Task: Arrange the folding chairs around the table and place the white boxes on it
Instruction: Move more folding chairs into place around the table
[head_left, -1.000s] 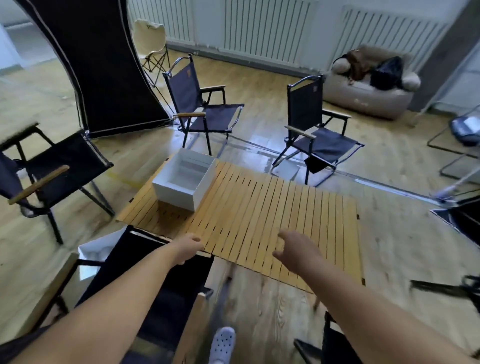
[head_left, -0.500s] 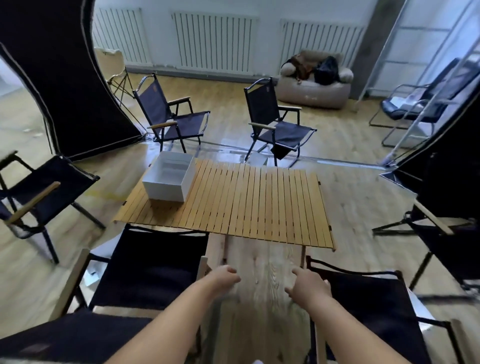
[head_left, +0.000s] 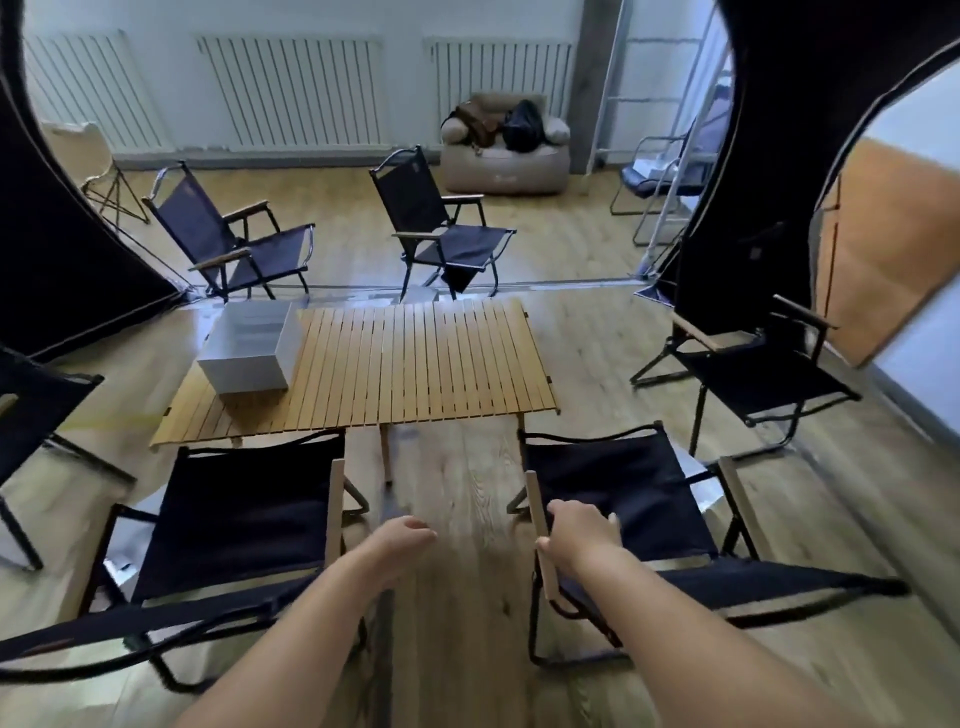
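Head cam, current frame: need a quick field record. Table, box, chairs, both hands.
table: slatted wooden table, mid-floor
box: one white box on the table's far-left corner
near side: near left chair and near right chair, facing the table
far side: far left chair and far right chair, set back from the table
ends: right end chair; left end chair, partly out of frame
left hand: open, holds nothing, between the near chairs
right hand: grips the near right chair's wooden armrest
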